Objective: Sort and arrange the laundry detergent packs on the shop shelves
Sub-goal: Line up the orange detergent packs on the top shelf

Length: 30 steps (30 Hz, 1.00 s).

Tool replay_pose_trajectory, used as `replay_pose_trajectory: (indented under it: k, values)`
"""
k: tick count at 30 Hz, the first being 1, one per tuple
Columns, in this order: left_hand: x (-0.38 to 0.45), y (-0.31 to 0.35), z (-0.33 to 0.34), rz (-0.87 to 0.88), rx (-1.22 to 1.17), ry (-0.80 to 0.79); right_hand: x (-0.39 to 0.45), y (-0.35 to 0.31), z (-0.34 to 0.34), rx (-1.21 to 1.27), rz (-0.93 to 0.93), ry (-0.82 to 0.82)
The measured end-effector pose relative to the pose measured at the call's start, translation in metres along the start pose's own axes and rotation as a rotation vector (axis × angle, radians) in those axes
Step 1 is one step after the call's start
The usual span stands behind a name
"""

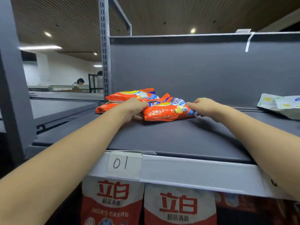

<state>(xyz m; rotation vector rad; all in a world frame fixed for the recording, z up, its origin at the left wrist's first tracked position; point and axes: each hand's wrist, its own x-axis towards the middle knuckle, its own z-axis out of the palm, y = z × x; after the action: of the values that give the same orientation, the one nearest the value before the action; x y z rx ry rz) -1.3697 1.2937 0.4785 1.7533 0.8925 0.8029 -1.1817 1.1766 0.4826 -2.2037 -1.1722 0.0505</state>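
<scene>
Top shelf (178, 137), grey, front tag "01" (124, 163). Step in hand, by my reading: squaring up the front orange pack (168, 111) beside the two stacked orange packs (129, 96) at the back-left corner. Left hand (134, 108) has fingers curled round the front pack's left end, thumb under, gripping it; right hand (204, 107) has fingers reaching onto the pack's right end, looks like a light hold w/ fingertips, but fingertips partly hidden so cannot tell for certain. Front pack: flat pillow bag, glossy orange w/ blue-white panel and "508" print, lying label-up, slightly skewed, just beside the stack and touching it on the left. Soft contents, prob. powder; likely to sag if lifted by one end. Next move calls for: both hands sliding or lifting it level, then aligning edges w/ the stack or laying it on top. Also on the shelf: white-green pack (280, 104), far right, well apart, prob. needs its own group. Shelf below: red-white packs (178, 207) standing upright in a row.
</scene>
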Motion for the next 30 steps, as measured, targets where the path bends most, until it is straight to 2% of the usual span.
replay_pose_trajectory:
  k: [3, 7, 9, 12, 15, 21, 23, 27, 30]
  values:
    - [-0.003, -0.001, -0.001, 0.013, -0.046, 0.009, -0.006, 0.008, -0.006, 0.251, 0.029, 0.008]
    - [-0.010, 0.000, -0.003, 0.071, -0.181, -0.041, -0.014, 0.014, -0.011, 0.257, 0.059, -0.125]
    - [-0.015, 0.000, -0.004, 0.163, -0.156, -0.108, -0.016, 0.017, -0.011, 0.274, 0.062, -0.223]
    - [-0.023, 0.002, -0.003, 0.365, -0.249, -0.244, -0.019, 0.016, -0.014, 0.577, -0.020, -0.298]
    - [-0.028, 0.009, -0.003, 0.441, -0.476, -0.318, -0.026, 0.017, -0.022, 0.875, -0.186, -0.343]
    - [-0.031, 0.008, -0.005, 0.334, -0.380, -0.395, -0.028, 0.012, -0.016, 0.785, -0.258, -0.363]
    - [-0.028, 0.009, -0.004, 0.333, -0.432, -0.325, -0.030, 0.012, -0.020, 0.771, -0.274, -0.400]
    - [-0.017, 0.008, -0.007, 0.311, -0.500, -0.162, -0.038, 0.012, -0.025, 0.618, -0.299, -0.609]
    - [-0.014, 0.009, -0.010, 0.298, -0.510, -0.095, -0.038, 0.006, -0.021, 0.560, -0.270, -0.537]
